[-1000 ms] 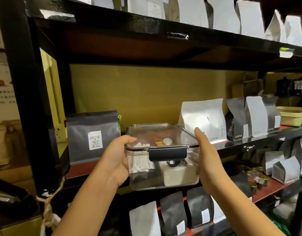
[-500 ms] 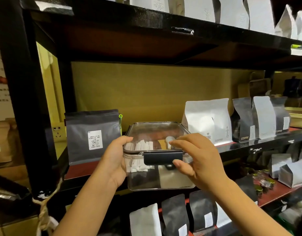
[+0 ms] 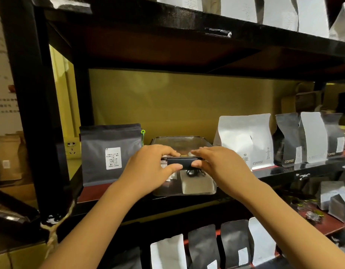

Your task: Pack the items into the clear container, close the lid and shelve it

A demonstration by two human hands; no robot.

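The clear container (image 3: 196, 186) rests on the middle shelf (image 3: 94, 193) between a dark grey bag and a white bag, its clear lid (image 3: 179, 143) on top. White packets and a black item show through its front wall. My left hand (image 3: 148, 167) and my right hand (image 3: 220, 165) both sit at the front rim, fingers on the lid and thumbs under the black latch (image 3: 182, 163). Both hands grip the container's front edge around that latch. Part of the front wall is hidden behind my hands.
A dark grey bag (image 3: 111, 154) stands just left of the container, a white coffee bag (image 3: 245, 140) just right, with more grey and white bags (image 3: 311, 138) beyond. The black upright post (image 3: 31, 105) is at left. Bags fill the lower shelf (image 3: 216, 247).
The container went from held in the air to resting on the shelf, pushed further in. Both hands shifted from its sides to the front latch.
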